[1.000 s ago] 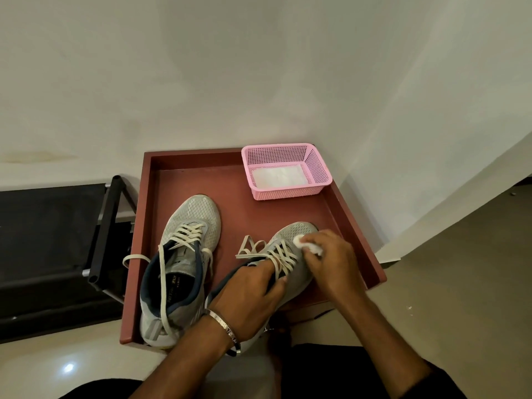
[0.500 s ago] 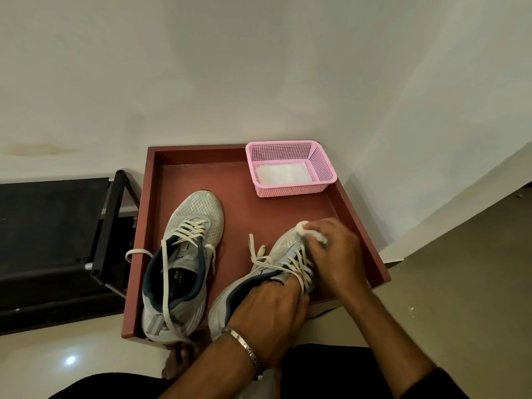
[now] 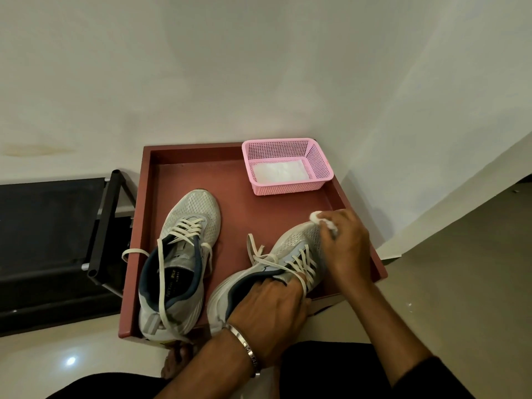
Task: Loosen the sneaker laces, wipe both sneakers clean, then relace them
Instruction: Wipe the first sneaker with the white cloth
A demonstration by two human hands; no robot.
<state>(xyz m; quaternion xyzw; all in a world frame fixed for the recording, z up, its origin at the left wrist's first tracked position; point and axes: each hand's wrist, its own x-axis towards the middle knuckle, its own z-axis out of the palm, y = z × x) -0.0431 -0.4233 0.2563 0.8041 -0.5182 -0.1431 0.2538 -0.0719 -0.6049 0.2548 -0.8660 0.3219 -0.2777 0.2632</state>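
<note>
A red-brown tray with low walls stands against a pale wall, and both grey mesh sneakers are in it. The left sneaker lies flat on the tray floor with its toe toward the wall; its cream laces are loose, and one loop hangs over the left rim of the tray. The right sneaker is nearer to the person and is tilted, with the toe pointing up and to the right. The left hand, with a metal bangle on the wrist, grips this sneaker at the collar; the fingers are curled into the opening beside the laces. The right hand pinches a small white wad with bent fingers and presses it on the toe of the right sneaker. In the far right corner of the tray sits a pink mesh basket, well apart from the shoes, with something white lying flat on its bottom. At the left of the tray stands a black rack with dark tubes.
</note>
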